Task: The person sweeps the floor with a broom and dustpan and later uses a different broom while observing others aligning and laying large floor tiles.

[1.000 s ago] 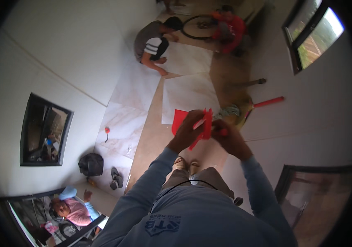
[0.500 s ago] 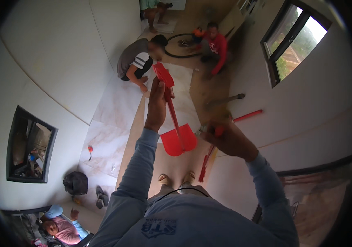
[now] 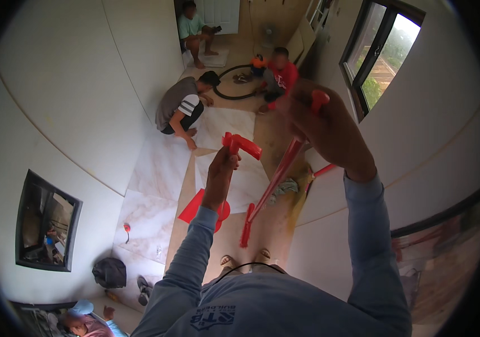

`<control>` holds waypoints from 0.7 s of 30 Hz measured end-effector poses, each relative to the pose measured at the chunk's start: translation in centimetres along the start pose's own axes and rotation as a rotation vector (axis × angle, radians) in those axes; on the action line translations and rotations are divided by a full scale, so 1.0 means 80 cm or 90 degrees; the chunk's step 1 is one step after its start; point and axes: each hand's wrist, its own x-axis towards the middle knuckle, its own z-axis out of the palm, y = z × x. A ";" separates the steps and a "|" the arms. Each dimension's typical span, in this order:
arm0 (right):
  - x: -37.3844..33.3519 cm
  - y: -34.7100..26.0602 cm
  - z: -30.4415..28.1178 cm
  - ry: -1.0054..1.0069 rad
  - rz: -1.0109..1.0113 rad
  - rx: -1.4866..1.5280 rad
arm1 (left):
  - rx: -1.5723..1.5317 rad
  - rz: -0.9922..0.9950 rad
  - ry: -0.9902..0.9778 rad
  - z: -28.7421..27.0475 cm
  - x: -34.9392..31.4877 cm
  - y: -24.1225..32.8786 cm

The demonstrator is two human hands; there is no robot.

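My left hand (image 3: 221, 177) is closed around the long handle of a red dustpan. The dustpan's scoop (image 3: 193, 205) hangs low, partly hidden behind my left wrist and forearm. Its bent red top piece sticks out above my fingers. Higher and to the right, my right hand (image 3: 330, 128) grips the upper end of a long-handled red broom (image 3: 276, 174). The broom slants down to the left, and its red brush head is by the floor in front of my feet. The two tools look apart.
A crouching person (image 3: 179, 106) touches the marble-look floor sheets (image 3: 226, 124). Another person in red (image 3: 282, 70) squats by a black hose (image 3: 223, 92); a third sits farther back. A crumpled cloth (image 3: 286, 188) and red stick (image 3: 324, 170) are right; a black bag (image 3: 109, 273) and shoes (image 3: 144, 289) left.
My right hand has risen with the broom, which now stretches across the middle. The dustpan has turned, and its scoop has shifted left behind my forearm. The view has tilted toward the far end.
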 end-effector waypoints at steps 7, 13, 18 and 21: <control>0.037 0.023 -0.023 0.165 -0.073 -0.168 | 0.044 0.019 0.017 -0.044 -0.001 0.001; 0.092 0.000 0.019 0.137 -0.123 -0.099 | 0.203 -0.024 -0.057 -0.057 0.002 0.015; 0.128 -0.017 0.034 0.091 -0.339 -0.178 | 0.194 0.123 -0.159 -0.042 0.005 0.044; 0.129 -0.024 0.049 0.056 -0.294 -0.138 | 0.263 0.014 -0.180 -0.053 -0.010 0.042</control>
